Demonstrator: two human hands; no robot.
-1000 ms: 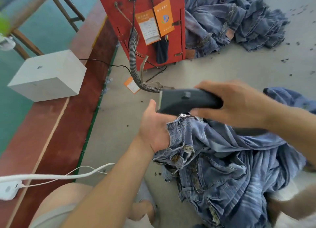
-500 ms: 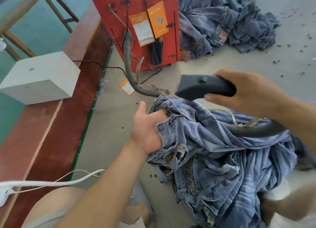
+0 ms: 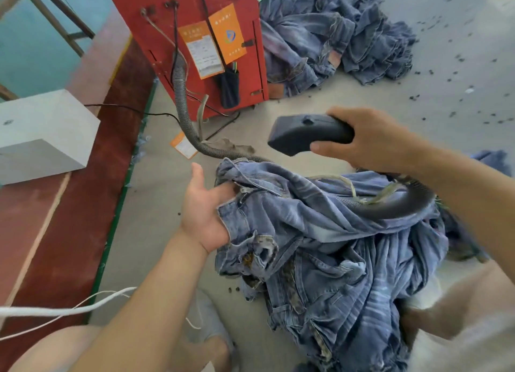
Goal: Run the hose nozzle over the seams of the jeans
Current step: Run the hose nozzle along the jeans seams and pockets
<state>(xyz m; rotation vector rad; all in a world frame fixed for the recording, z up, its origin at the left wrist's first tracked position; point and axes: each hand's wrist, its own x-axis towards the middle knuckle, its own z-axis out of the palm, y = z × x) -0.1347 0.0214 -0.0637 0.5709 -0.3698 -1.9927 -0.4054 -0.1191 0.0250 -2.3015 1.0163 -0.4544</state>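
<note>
Head view: right hand [image 3: 373, 140] has lifted the gripped nozzle [image 3: 303, 134] off jeans [image 3: 334, 246] the left hand [image 3: 203, 207] clutches.

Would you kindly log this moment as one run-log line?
right hand: grips nozzle, raised off jeans | left hand: holds waistband | seam pass: paused

The left hand [image 3: 204, 207] is held palm up, thumb raised, fingers tucked into cloth. The right hand [image 3: 373, 140] is curled around a handle, farther off, both forearms extended.
</note>
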